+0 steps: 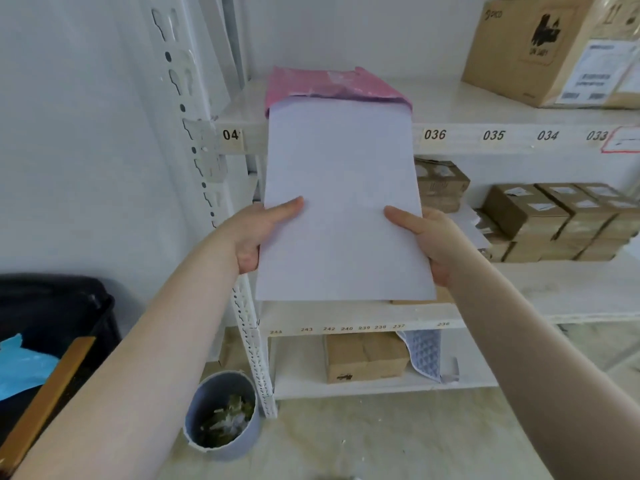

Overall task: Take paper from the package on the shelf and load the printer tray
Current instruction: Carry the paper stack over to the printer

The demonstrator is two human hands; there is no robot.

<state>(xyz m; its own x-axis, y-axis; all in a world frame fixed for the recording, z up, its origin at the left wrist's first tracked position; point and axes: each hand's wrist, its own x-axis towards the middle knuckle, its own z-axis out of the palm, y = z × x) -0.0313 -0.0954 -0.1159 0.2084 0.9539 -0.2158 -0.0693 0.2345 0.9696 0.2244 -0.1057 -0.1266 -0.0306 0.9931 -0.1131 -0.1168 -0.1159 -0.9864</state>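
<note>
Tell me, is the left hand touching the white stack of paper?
Touching. The head view shows the left hand gripping the left edge of the white stack of paper, thumb pressed on top.

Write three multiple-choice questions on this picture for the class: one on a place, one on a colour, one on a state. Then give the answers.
1. Where does the paper package lie?
A. on the floor
B. on the shelf above label 036
C. in the bin

2. What colour is its wrapper?
A. pink
B. green
C. black

3. How is the paper stack held?
A. by one hand
B. by neither hand
C. by both hands, thumbs on top

Answers: 1 B, the wrapper rests on the top board. 2 A, pink shows behind the sheets. 3 C, the left hand and right hand clasp opposite edges.
</note>
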